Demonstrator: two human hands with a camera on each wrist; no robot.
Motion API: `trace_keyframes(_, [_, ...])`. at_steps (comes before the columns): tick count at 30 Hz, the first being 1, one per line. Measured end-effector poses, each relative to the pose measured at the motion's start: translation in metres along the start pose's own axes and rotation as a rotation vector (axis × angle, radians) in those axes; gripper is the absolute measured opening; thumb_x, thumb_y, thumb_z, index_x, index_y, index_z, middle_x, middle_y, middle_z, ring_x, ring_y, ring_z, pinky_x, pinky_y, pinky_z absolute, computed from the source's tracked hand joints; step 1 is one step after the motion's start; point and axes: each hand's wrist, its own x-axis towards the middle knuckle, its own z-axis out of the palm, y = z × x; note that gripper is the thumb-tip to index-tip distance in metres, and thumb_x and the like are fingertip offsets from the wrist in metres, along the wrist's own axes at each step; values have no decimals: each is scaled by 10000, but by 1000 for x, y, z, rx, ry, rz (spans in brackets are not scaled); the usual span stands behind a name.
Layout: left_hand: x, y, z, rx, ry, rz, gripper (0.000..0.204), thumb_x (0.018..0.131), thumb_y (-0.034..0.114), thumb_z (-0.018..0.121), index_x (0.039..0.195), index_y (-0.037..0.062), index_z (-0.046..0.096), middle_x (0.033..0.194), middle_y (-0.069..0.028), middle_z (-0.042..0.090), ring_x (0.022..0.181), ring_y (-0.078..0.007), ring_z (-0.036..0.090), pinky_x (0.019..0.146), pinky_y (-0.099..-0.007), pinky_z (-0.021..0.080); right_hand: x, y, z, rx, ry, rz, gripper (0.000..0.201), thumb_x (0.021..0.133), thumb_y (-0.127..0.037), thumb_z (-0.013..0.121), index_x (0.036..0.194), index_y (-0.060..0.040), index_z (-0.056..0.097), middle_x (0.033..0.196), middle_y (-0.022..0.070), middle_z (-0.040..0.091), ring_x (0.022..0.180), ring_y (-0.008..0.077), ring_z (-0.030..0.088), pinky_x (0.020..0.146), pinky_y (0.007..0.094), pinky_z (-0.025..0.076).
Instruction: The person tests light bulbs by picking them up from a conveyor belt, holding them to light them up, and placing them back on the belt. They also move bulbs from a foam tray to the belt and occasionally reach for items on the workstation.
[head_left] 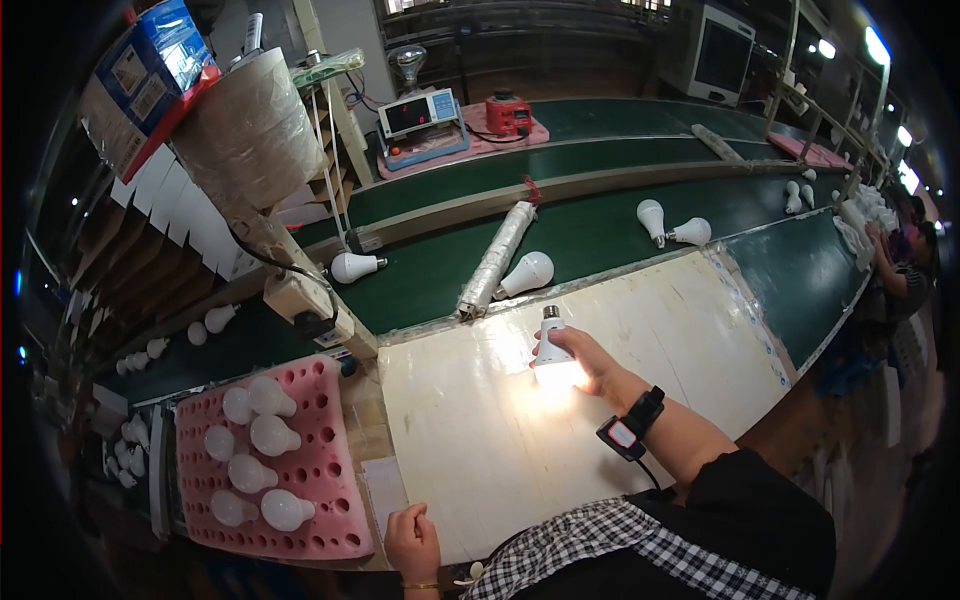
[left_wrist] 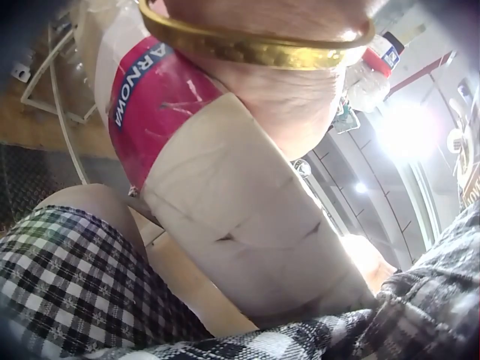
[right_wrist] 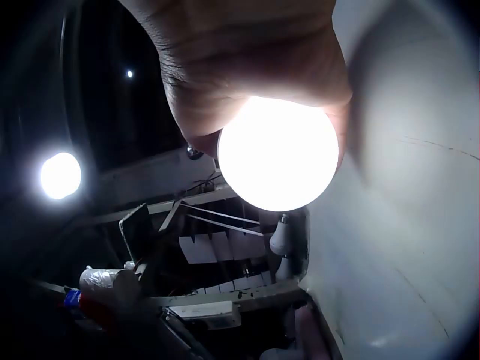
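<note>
My right hand (head_left: 590, 362) grips a lit light bulb (head_left: 552, 345) by its white body over the pale work board. The bulb's metal screw cap points away from me and its glowing dome faces toward me. In the right wrist view, the dome (right_wrist: 279, 154) is a bright white disc below the palm. My left hand (head_left: 412, 540) rests by the board's front edge with loosely curled fingers and holds nothing. Left of it, a pink foam tray (head_left: 345, 480) carries several unlit bulbs (head_left: 275, 436). The left wrist view shows a gold bangle, but the fingers are hidden.
Beyond the work board (head_left: 460, 440) runs a green conveyor belt (head_left: 590, 225) with several bulbs and a wrapped bar (head_left: 497, 260) across it. A post with a socket box (head_left: 300, 305) stands at left. A meter (head_left: 418, 115) and red device (head_left: 508, 113) sit farther back.
</note>
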Motion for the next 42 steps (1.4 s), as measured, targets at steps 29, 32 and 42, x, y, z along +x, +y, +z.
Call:
trace_keyframes(29, [-4,10,-7,4,-59,-64,203,845,68,547,995,69,685,944,-147,654,868,-334,623,773,-399,502,10,-15,-12,146,-17,-79,428,914,-291,602,1250,-50,490,1090,100,625,980,209,625,894,356,527])
trace_keyframes(32, [0,3,0,21,22,21,165,776,2,578,889,64,681,778,-97,590,621,-248,558,548,-352,438,-1,3,0,364,-56,-81,417,941,-295,552,1283,-69,478,1126,106,623,1051,247,623,899,385,541])
trace_keyframes(42, [0,3,3,7,16,16,146,791,27,590,889,83,681,796,-90,611,627,-252,585,554,-348,462,-5,9,12,89,22,-35,370,896,-142,505,1240,-23,442,999,146,620,933,278,668,807,389,564])
